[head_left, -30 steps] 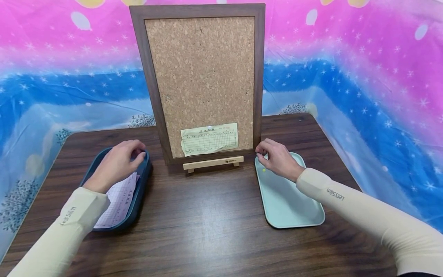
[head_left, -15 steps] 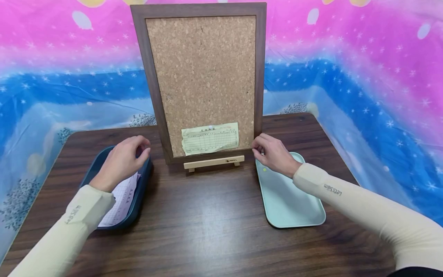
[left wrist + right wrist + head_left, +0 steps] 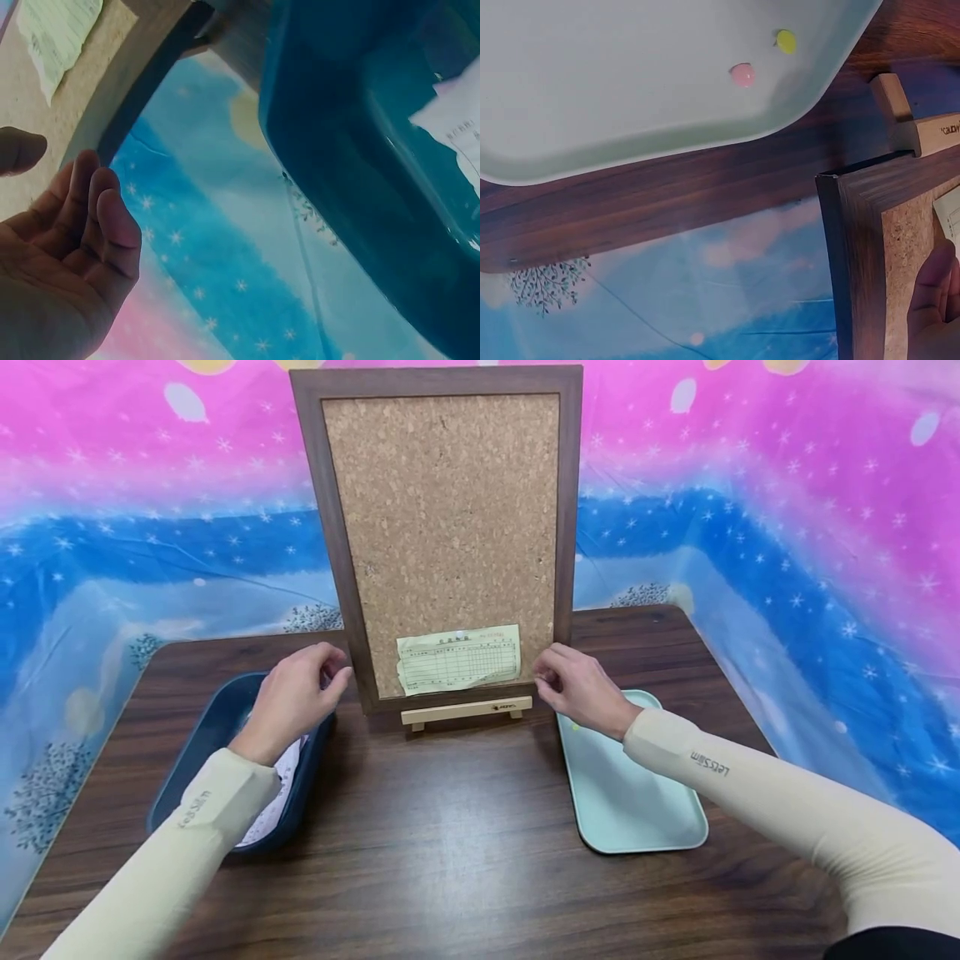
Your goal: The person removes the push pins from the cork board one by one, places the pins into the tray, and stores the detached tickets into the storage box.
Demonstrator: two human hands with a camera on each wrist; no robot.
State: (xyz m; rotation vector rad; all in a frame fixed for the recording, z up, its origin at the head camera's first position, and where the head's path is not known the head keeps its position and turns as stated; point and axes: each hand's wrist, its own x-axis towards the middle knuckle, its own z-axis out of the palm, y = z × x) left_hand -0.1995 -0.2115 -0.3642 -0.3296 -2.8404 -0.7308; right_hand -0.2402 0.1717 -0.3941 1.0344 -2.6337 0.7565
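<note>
A green-lined paper form [image 3: 459,660] hangs low on the framed cork board [image 3: 446,518], with a small pale pin at its top edge. My left hand [image 3: 296,693] is raised over the far end of the dark blue basket [image 3: 168,785], left of the frame. Its fingers bend loosely and the thumb stands apart, with nothing between them in the left wrist view. By the board's lower right corner, my right hand [image 3: 581,687] hovers close to the form's right edge. Its fingers are loosely bent; nothing shows in them, though the fingertips are partly hidden.
Several pink-white papers [image 3: 277,797] lie in the basket. The mint tray [image 3: 637,797] holds a yellow pushpin [image 3: 785,41] and a pink pushpin [image 3: 742,75]. A small wooden easel [image 3: 465,714] supports the board on the dark wooden table [image 3: 450,877].
My left hand has moved right, from over the basket toward the frame. The right hand has moved left and slightly up, from the tray's far corner to beside the form.
</note>
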